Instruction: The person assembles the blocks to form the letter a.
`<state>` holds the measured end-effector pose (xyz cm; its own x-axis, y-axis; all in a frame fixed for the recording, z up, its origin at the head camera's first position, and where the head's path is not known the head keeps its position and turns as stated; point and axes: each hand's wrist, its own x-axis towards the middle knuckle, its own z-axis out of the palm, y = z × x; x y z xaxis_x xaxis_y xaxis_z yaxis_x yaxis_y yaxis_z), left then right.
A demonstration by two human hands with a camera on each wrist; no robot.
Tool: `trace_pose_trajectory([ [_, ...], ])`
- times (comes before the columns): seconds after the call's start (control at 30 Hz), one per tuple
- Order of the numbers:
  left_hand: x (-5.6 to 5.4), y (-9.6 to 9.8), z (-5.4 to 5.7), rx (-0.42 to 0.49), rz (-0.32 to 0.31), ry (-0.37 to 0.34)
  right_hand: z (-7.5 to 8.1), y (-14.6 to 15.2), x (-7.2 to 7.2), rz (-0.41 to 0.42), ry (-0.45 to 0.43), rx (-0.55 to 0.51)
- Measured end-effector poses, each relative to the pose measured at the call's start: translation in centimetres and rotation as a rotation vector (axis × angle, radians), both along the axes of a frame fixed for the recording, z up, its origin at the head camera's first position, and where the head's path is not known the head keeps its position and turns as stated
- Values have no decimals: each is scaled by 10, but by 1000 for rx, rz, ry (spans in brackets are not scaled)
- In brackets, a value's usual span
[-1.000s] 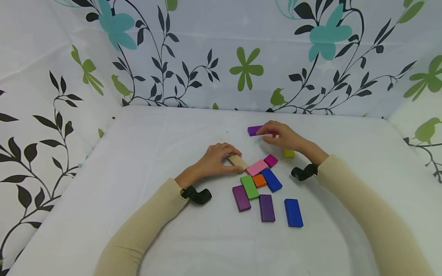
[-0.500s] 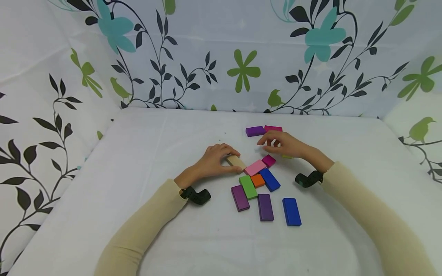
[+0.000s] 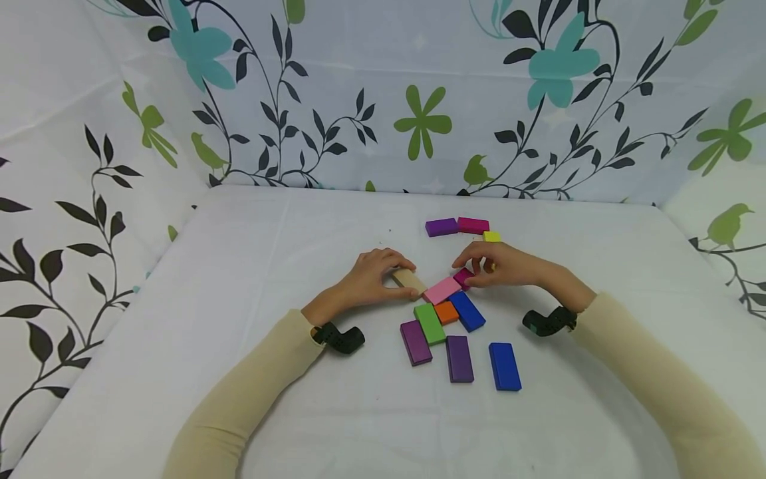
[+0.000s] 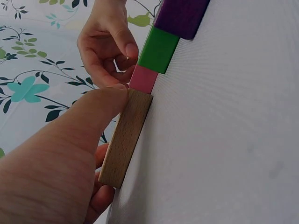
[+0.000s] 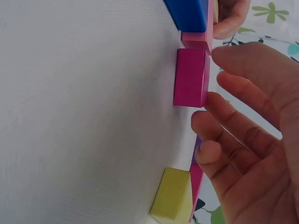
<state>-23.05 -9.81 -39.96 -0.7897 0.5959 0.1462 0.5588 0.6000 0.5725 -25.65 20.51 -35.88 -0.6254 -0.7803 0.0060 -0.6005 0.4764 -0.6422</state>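
Nearest on the desk [image 3: 335, 412] lies a blue block [image 3: 505, 366], apart from the others. Further, the left hand [image 3: 368, 279] pinches a wooden block [image 3: 409, 281], perhaps for making it steady against the pink block [image 3: 441, 291]. The right hand [image 3: 505, 265] is bent narrowly about the magenta block [image 5: 190, 77]; I cannot tell if it grips. Farthest, behind the yellow block [image 3: 491, 236], lie a violet block [image 3: 441, 227] and a crimson block [image 3: 473, 225], end to end.

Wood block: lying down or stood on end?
Lying down. The wood block stretches lengthwise along the table, its ends between thumb and fingers of the left grip.
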Motion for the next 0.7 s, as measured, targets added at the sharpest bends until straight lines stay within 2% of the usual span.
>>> trace_pose_trajectory([
  [0.23, 0, 0, 0, -3, -2, 1, 1, 0, 3, 42, -6, 22],
  [0.7, 0, 1, 1, -7, 0, -6, -1, 1, 10, 16, -22, 45],
])
